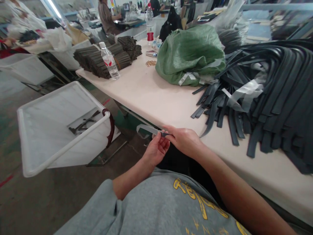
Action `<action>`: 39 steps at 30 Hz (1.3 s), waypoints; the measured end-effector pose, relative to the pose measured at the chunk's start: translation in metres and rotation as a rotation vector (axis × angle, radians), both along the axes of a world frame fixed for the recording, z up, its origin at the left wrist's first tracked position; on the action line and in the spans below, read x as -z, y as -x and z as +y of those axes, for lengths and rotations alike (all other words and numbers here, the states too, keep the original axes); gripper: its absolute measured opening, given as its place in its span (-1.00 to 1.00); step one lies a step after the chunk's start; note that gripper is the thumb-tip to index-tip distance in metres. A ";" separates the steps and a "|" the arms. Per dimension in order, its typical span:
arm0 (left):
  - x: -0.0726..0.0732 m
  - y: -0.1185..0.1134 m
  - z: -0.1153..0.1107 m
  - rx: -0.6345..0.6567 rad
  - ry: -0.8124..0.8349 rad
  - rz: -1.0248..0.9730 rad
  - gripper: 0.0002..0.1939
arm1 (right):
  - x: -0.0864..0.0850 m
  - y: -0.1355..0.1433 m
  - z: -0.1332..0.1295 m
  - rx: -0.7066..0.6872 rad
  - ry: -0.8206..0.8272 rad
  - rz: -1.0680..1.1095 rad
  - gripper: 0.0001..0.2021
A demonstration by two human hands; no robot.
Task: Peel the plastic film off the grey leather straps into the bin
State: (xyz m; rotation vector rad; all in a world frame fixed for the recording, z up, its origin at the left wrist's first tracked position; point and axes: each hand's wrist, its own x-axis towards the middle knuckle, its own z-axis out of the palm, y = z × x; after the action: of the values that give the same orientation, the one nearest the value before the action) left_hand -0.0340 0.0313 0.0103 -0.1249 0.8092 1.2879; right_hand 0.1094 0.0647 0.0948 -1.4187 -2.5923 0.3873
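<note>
Both hands meet at the table's front edge, around one dark grey strap (pixel 151 129). My left hand (pixel 157 148) pinches it between thumb and fingers, with the palm turned up. From the other side my right hand (pixel 184 140) grips the strap's near end with its fingertips. The strap's far part points left past the table edge, and a pale, thin loop hangs there. Many black straps (pixel 266 107) lie in a large pile on the right of the table, their ends fanned toward the front.
The pale table (pixel 146 94) bears a green sack (pixel 190 54), bundled dark strips (pixel 93 60), a clear bottle (pixel 109 62), a red-labelled bottle (pixel 150 24) and gold-coloured chain (pixel 151 63). A white bin (pixel 63 130) stands at left. A seated person (pixel 107 16) is farther back.
</note>
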 end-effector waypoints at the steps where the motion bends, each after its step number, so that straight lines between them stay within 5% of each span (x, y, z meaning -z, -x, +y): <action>1: 0.001 0.004 0.002 -0.029 0.008 0.006 -0.83 | -0.003 -0.004 0.000 -0.002 0.009 0.016 -0.60; 6: 0.000 0.016 0.005 -0.069 0.053 0.019 -0.83 | -0.020 -0.025 -0.002 0.006 -0.015 0.024 -0.58; 12: 0.002 -0.004 -0.001 0.057 0.055 -0.028 -0.85 | 0.001 0.007 0.001 -0.015 0.078 -0.031 -0.63; 19: 0.014 0.017 0.008 -0.007 0.098 0.006 -0.82 | -0.014 -0.032 -0.004 -0.010 0.102 0.008 -0.65; 27: 0.011 0.000 0.001 0.088 0.101 0.005 -0.83 | 0.015 -0.008 -0.006 -0.079 0.144 0.076 -0.60; 33: 0.019 0.025 0.008 0.021 0.124 0.048 -0.87 | -0.014 -0.056 -0.037 -0.138 -0.006 0.032 -0.67; 39: 0.020 0.019 0.002 0.090 0.156 0.011 -0.85 | -0.029 -0.072 -0.047 -0.303 0.046 0.283 -0.70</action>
State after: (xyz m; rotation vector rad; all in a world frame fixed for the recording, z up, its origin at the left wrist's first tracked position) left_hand -0.0528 0.0332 -0.0102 -0.2043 0.9144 1.1414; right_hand 0.1811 0.0176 0.1236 -0.9015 -2.5718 0.6395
